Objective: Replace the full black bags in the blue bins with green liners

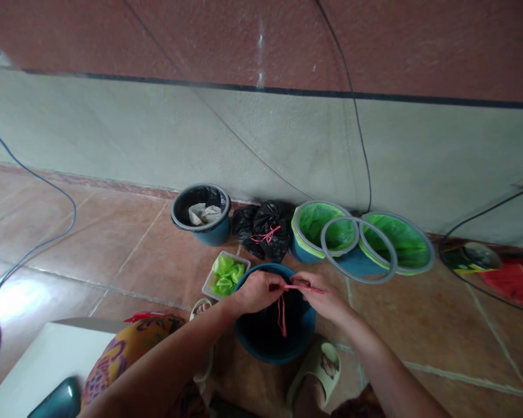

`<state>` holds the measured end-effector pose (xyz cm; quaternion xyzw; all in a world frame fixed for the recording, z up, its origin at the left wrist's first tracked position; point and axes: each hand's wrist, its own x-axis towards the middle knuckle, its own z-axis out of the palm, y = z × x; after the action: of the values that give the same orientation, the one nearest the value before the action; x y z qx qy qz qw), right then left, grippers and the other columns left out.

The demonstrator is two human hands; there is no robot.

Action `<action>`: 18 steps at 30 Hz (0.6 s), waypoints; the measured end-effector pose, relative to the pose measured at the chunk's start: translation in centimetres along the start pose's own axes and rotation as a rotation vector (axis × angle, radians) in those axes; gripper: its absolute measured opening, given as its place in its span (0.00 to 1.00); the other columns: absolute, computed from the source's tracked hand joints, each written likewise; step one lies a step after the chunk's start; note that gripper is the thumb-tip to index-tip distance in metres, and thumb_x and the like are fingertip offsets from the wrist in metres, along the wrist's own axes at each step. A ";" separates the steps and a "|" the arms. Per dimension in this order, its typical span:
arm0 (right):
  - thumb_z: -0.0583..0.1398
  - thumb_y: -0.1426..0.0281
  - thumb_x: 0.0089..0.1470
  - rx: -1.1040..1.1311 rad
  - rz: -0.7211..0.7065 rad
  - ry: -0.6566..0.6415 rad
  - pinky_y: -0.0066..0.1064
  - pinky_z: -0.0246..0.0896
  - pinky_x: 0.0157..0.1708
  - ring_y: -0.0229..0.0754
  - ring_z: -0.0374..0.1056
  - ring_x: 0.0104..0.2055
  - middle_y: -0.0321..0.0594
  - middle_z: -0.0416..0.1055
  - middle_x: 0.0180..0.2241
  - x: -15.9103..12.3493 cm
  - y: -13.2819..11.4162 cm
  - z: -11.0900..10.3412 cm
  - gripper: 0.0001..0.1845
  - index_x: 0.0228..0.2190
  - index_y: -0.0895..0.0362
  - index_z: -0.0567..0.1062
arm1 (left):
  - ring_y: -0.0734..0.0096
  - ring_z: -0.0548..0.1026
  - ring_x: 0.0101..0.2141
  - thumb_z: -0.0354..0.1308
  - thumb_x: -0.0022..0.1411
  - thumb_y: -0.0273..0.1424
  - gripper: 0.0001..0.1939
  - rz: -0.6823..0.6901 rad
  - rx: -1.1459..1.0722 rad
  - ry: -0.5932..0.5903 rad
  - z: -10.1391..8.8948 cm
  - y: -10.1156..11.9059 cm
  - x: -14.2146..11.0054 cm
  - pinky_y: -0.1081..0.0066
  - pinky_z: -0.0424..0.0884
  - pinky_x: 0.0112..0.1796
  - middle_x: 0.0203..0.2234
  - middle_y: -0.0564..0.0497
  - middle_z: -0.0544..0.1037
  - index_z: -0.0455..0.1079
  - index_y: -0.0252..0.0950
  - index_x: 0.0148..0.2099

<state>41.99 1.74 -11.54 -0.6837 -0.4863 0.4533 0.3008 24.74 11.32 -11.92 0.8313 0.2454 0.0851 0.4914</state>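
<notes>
Between my feet stands a blue trash bin [273, 358], its inside dark; black bag plastic seems to sit in it, though I cannot make it out well. Above its mouth, my left hand [260, 291] pinches a pink string [283, 319] near its middle. My right hand [320, 295] holds the same string a little to the right, with one end lying across its fingers. A loop of the string dangles down into the bin. Just left of the bin is a clear plastic box [208, 288] holding folded light-green bags [226, 274].
Along the wall stand a black-lined bin [213, 232], tied black garbage bags [272, 229] and two green-lined bins [305, 249] [418, 255]. A loose grey ring [379, 278] leans across the green-lined pair. Cables [47, 180] run over the floor at left. A white surface [43, 360] holds a phone [58, 400].
</notes>
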 end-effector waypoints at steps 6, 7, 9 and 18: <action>0.52 0.66 0.54 0.147 -0.015 -0.030 0.29 0.57 0.27 0.36 0.62 0.25 0.35 0.68 0.25 0.4 -0.4 1.5 0.13 0.35 0.55 0.74 | 0.70 0.73 0.33 0.51 0.62 0.26 0.09 0.218 0.272 0.055 -0.4 0.6 -0.4 0.73 0.65 0.36 0.29 0.50 0.76 0.73 0.37 0.37; 0.53 0.65 0.54 0.174 -0.003 -0.041 0.28 0.56 0.26 0.36 0.61 0.24 0.34 0.67 0.24 0.3 -0.4 1.7 0.12 0.35 0.55 0.74 | 0.70 0.73 0.34 0.50 0.63 0.26 0.10 0.238 0.302 0.073 -0.4 0.5 -0.5 0.73 0.65 0.37 0.30 0.49 0.76 0.73 0.37 0.38; 0.56 0.63 0.52 0.266 0.023 -0.073 0.28 0.55 0.24 0.34 0.60 0.22 0.34 0.67 0.25 0.3 -0.5 1.9 0.12 0.36 0.55 0.73 | 0.69 0.73 0.34 0.48 0.65 0.27 0.11 0.274 0.351 0.097 -0.1 0.2 -0.6 0.72 0.67 0.37 0.31 0.48 0.76 0.73 0.37 0.39; 0.62 0.60 0.47 0.461 0.117 -0.140 0.27 0.47 0.21 0.33 0.56 0.21 0.32 0.64 0.19 0.0 -1.4 1.5 0.13 0.30 0.57 0.75 | 0.70 0.74 0.40 0.46 0.66 0.28 0.13 0.323 0.177 0.229 0.0 0.1 -1.1 0.71 0.69 0.43 0.40 0.45 0.76 0.73 0.37 0.40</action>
<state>40.08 2.23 -10.94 -0.5910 -0.3494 0.6151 0.3877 23.81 10.80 -11.74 0.8846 0.1696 0.2348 0.3655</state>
